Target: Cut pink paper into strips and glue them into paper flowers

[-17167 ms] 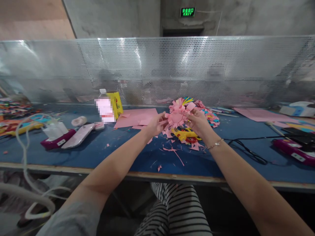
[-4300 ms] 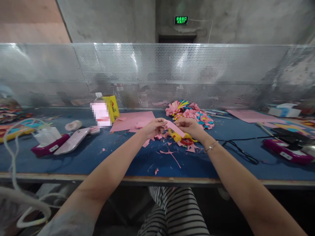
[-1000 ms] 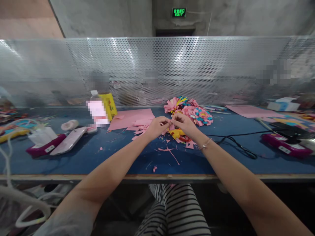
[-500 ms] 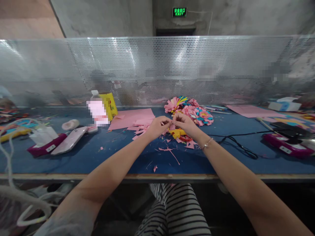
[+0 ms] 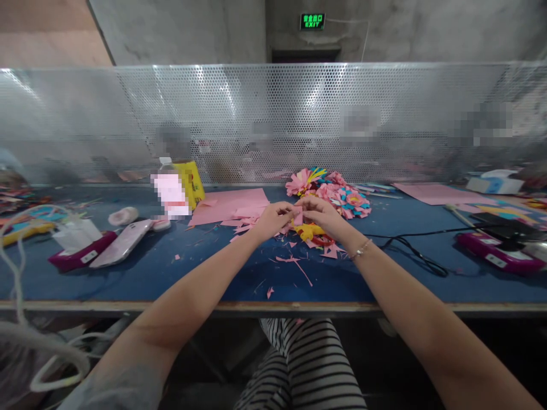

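A small piece of pink paper (image 5: 298,216) is pinched between my two hands over the middle of the table. My left hand (image 5: 274,219) has its fingertips closed at the paper's left side. From the right, my right hand (image 5: 318,212) grips the same piece with thumb and fingers. Just below them lies a yellow object (image 5: 308,232), partly hidden, with an orange-red part beside it. Pink paper strips and scraps (image 5: 247,221) are spread left of my hands. Behind my right hand sits a heap of pink, blue and yellow paper flowers (image 5: 342,193).
Pink sheets (image 5: 231,200) lie behind the scraps. At left are a bottle (image 5: 171,193), a yellow packet (image 5: 193,183), a phone (image 5: 122,244) and a purple power strip (image 5: 81,250). A black cable (image 5: 410,250) runs toward another purple strip (image 5: 498,251). A perforated metal screen (image 5: 239,125) closes the back.
My hands have shifted slightly, and more of the pink paper shows between the fingertips. The things on the table have stayed put.
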Available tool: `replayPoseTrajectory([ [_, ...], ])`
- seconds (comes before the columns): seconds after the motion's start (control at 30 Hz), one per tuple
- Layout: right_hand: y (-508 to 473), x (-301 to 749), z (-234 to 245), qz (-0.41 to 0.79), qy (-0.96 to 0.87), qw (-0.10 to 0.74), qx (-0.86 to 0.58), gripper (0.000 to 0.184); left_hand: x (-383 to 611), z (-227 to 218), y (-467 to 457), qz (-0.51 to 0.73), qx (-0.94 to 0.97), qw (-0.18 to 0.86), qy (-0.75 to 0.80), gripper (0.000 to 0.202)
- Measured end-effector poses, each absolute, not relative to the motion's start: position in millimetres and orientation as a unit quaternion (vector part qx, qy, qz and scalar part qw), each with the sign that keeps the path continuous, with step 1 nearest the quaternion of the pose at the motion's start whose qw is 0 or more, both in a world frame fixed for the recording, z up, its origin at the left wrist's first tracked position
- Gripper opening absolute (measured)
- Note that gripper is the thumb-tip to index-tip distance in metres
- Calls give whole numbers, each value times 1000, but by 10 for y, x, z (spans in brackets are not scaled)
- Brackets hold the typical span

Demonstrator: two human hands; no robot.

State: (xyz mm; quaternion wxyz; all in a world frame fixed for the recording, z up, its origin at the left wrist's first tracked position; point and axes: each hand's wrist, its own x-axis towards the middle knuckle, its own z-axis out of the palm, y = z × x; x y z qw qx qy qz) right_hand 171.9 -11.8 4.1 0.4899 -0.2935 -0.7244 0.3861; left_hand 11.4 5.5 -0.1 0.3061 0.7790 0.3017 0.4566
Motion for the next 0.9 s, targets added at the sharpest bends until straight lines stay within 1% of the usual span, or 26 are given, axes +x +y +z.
replayPoseTrajectory([
  [0.13,-106,1723,50,365,-721,496,-318,16,113,14,47,464,754,348,308,22],
  [0.27,-80,1729,40,352,-724,498,-323,16,110,14,59,464,734,374,327,22],
  [0.47,-60,1733,35,326,-738,490,-330,15,106,-22,104,469,735,371,319,21],
  [0.63,-29,1743,25,284,-758,461,-363,12,112,-35,149,480,723,377,323,21],
  [0.77,-1,1770,11,258,-767,451,-377,11,111,-22,183,510,692,392,327,14],
  [0.9,15,1834,17,235,-767,448,-394,6,106,-16,193,522,653,437,333,8],
])
